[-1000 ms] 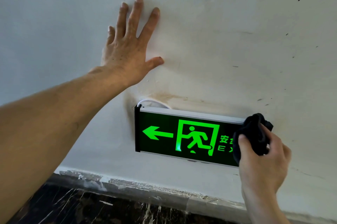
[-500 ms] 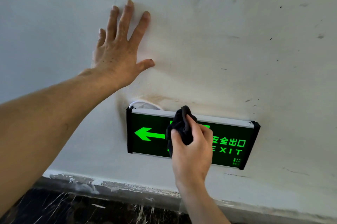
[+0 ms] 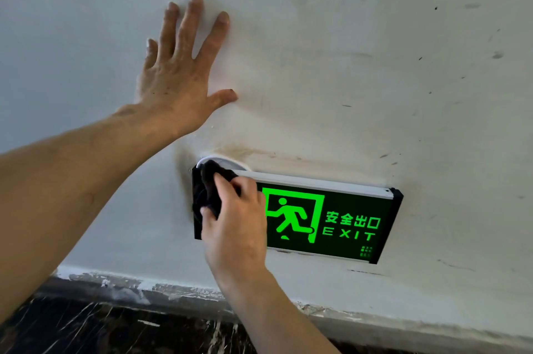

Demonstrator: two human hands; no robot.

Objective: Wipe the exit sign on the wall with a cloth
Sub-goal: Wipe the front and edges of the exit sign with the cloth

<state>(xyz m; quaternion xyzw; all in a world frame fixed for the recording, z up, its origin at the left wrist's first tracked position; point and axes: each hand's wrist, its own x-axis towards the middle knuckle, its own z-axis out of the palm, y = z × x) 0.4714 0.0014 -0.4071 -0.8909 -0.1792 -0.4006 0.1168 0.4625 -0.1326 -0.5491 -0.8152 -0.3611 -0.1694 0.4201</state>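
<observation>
A black exit sign [image 3: 340, 218] with a lit green running figure and the word EXIT hangs low on the white wall [image 3: 375, 79]. My right hand [image 3: 236, 226] presses a bunched black cloth [image 3: 209, 189] against the sign's left end, covering the arrow there. My left hand [image 3: 181, 74] lies flat on the wall above and to the left of the sign, fingers spread, holding nothing.
A white cable loop [image 3: 219, 160] shows above the sign's top left corner. Below the wall runs a chipped pale strip [image 3: 173, 290], then a dark marbled skirting [image 3: 115, 327]. The wall has scuffs and dark specks.
My right hand has swept the cloth leftward across the sign, from its right end to its left end. The left hand has stayed flat on the wall.
</observation>
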